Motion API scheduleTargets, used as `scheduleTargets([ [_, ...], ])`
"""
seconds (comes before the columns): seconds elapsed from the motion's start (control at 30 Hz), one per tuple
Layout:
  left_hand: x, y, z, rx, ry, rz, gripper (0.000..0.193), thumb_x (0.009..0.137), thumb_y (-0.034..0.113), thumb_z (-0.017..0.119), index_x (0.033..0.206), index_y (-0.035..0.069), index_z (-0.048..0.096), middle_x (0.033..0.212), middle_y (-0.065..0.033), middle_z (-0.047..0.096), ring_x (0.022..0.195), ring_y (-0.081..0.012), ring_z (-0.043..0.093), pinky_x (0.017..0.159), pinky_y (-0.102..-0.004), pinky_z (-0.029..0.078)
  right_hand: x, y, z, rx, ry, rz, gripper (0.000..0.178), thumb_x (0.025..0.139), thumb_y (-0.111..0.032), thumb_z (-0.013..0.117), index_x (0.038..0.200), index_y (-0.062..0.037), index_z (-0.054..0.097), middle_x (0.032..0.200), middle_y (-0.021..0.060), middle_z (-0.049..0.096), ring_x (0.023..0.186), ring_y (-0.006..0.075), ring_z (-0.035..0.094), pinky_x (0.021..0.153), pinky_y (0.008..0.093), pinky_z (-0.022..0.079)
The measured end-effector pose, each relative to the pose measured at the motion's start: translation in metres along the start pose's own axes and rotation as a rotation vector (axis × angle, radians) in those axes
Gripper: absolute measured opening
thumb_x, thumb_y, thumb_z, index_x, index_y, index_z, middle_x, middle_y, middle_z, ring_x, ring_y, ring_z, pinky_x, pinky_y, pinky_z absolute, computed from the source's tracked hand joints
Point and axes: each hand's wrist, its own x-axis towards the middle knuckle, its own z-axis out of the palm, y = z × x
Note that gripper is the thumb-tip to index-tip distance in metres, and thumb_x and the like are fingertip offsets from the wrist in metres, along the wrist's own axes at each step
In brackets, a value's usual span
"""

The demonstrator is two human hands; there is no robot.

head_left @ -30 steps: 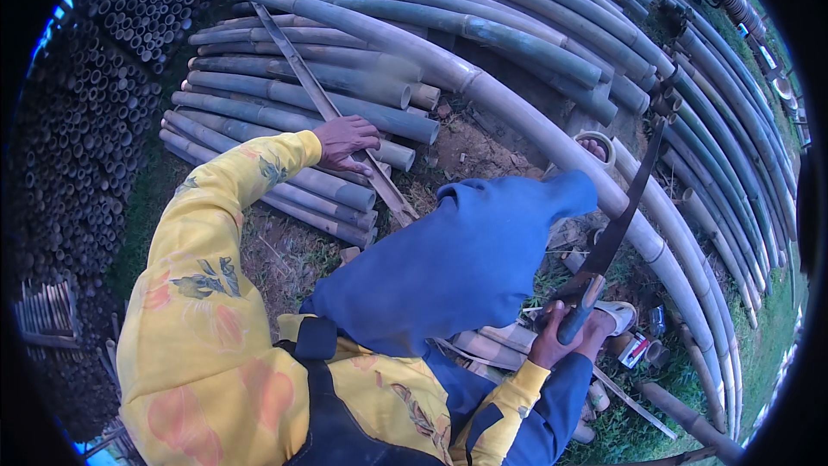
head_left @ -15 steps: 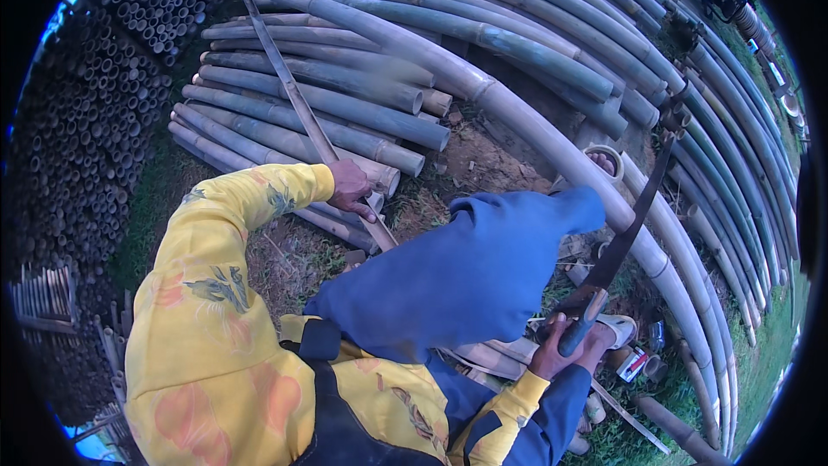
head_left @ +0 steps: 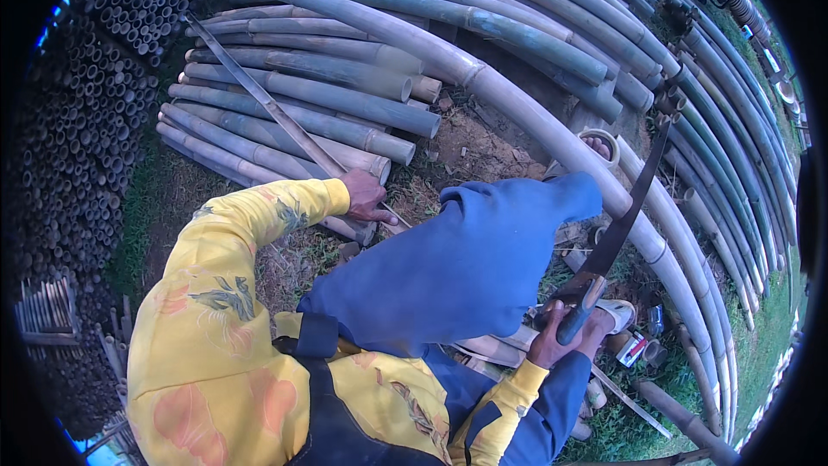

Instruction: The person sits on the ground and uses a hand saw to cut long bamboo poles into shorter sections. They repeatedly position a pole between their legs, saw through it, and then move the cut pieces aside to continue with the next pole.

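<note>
My left hand (head_left: 366, 196) is closed round a long split bamboo strip (head_left: 269, 102), its thumb pointing to the right. The strip slants to the far left over a stack of cut poles, and its near end passes behind my raised knee in blue trousers. In my right hand (head_left: 549, 343) is the handle of a handsaw (head_left: 617, 237), low at the right by my shin. Its dark blade points up and away, crossing in front of a long pale bamboo pole (head_left: 526, 112) as seen from here. I cannot tell whether blade and pole touch.
Stacked bamboo poles (head_left: 310, 91) lie beyond my left hand, with more long poles (head_left: 733, 164) curving along the right. Many pole ends form a pile (head_left: 112, 95) at the far left. A small red and white box (head_left: 634, 350) lies by my sandalled foot (head_left: 617, 315).
The far end of the bamboo strip has swung left and slightly nearer. My left hand has shifted a little to the right. The saw stays in my right hand, barely moved.
</note>
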Motion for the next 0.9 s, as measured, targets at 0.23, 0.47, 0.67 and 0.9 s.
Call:
scheduleTargets([
  [0.23, 0.001, 0.005, -0.003, 0.006, -0.001, -0.05, 0.092, 0.091, 0.083, 0.041, 0.084, -0.001, 0.075, 0.083, -0.0268, 0.071, 0.084, -0.0446, 0.072, 0.081, -0.0537, 0.056, 0.0, 0.013, -0.004, -0.021, 0.023, -0.018, 0.018, 0.094, -0.013, 0.078, 0.096, -0.003, 0.063, 0.084, -0.0007, 0.062, 0.074, 0.0086, 0.056, 0.068, 0.024, 0.047],
  [0.47, 0.015, -0.003, 0.008, -0.018, 0.003, -0.078, 0.087, 0.094, 0.081, 0.039, 0.084, 0.001, 0.073, 0.08, -0.0254, 0.071, 0.082, -0.0427, 0.072, 0.076, -0.0531, 0.055, -0.003, -0.006, 0.008, 0.009, 0.042, -0.005, 0.02, 0.094, -0.012, 0.078, 0.087, -0.0047, 0.06, 0.078, 0.0007, 0.063, 0.067, 0.0087, 0.056, 0.062, 0.0243, 0.046],
  [0.67, 0.033, -0.005, -0.025, 0.026, 0.206, 0.168, 0.042, 0.095, 0.043, 0.055, 0.111, 0.005, 0.064, 0.09, -0.0172, 0.07, 0.091, -0.0378, 0.07, 0.081, -0.0485, 0.055, -0.006, -0.026, 0.023, -0.002, 0.099, -0.06, 0.02, 0.093, -0.012, 0.079, 0.09, -0.0046, 0.06, 0.075, -0.0019, 0.058, 0.066, 0.0074, 0.053, 0.061, 0.024, 0.044],
  [0.9, 0.152, 0.127, -0.203, 0.098, 1.115, 0.578, 0.057, 0.077, 0.032, 0.078, 0.122, 0.004, 0.058, 0.115, -0.0146, 0.064, 0.111, -0.0348, 0.062, 0.098, -0.0441, 0.05, 0.003, -0.048, 0.022, 0.044, 0.114, 0.001, 0.02, 0.094, -0.015, 0.077, 0.092, -0.0022, 0.061, 0.074, 0.0003, 0.058, 0.065, 0.0095, 0.052, 0.063, 0.0265, 0.044],
])
